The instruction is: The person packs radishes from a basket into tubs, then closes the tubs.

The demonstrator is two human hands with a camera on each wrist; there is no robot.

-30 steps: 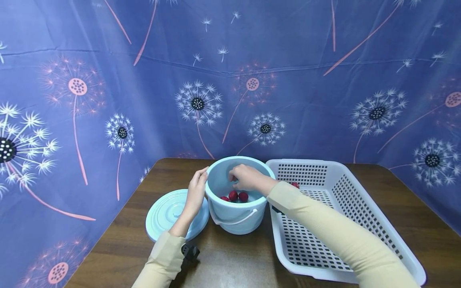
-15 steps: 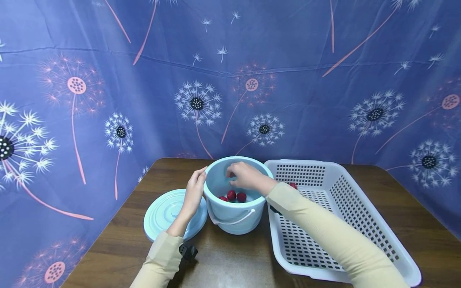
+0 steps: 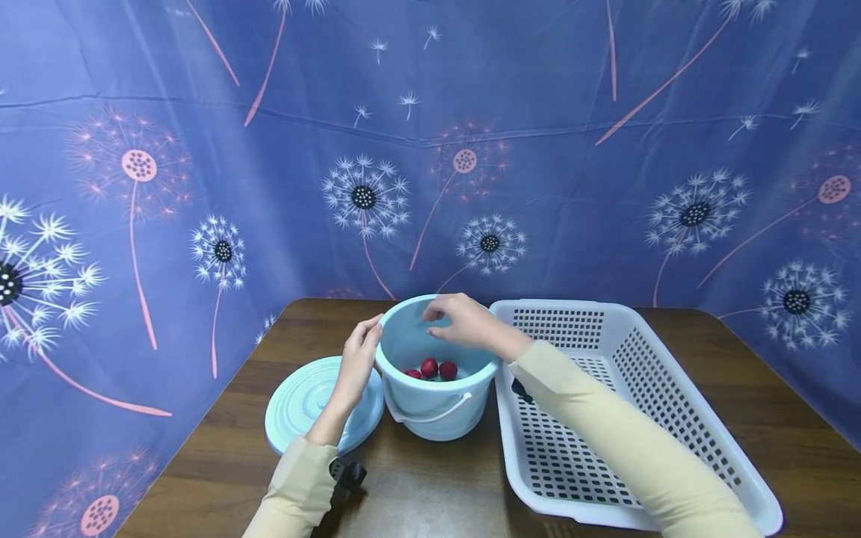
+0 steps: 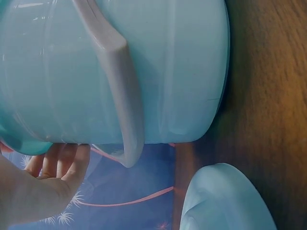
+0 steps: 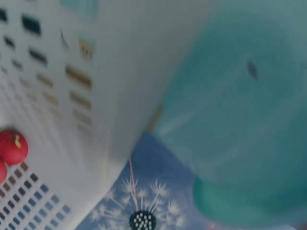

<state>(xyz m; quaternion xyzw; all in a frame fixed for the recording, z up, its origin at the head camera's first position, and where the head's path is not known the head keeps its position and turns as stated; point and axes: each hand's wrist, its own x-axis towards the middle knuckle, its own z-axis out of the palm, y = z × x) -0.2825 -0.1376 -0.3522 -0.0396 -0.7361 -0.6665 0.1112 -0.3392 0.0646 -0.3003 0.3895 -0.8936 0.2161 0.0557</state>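
A light blue bucket point(image 3: 437, 407) stands upright with several round red fruits point(image 3: 429, 367) at its bottom. My left hand point(image 3: 359, 359) grips the bucket's left rim; the left wrist view shows its fingers point(image 4: 60, 158) against the side just under the rim. Above the bucket's opening, my right hand point(image 3: 464, 321) has its thumb and forefinger apart, with no fruit visible between them. The bucket's white handle point(image 3: 437, 411) hangs down at the front. In the right wrist view, red fruits point(image 5: 13, 147), one with a tan stalk end, lie in the white basket point(image 5: 115, 120); the right hand is out of that view.
A light blue lid point(image 3: 306, 403) lies on the wooden table point(image 3: 430, 486), left of the bucket and partly behind my left forearm. The large perforated basket point(image 3: 713, 441) stands close on the bucket's right, under my right sleeve. A blue dandelion-print cloth point(image 3: 430, 149) hangs behind the table.
My right hand has risen slightly and shifted right relative to the bucket, its thumb now further from the forefinger. A trace of red by its fingertips has gone from sight. My left hand stays at the rim.
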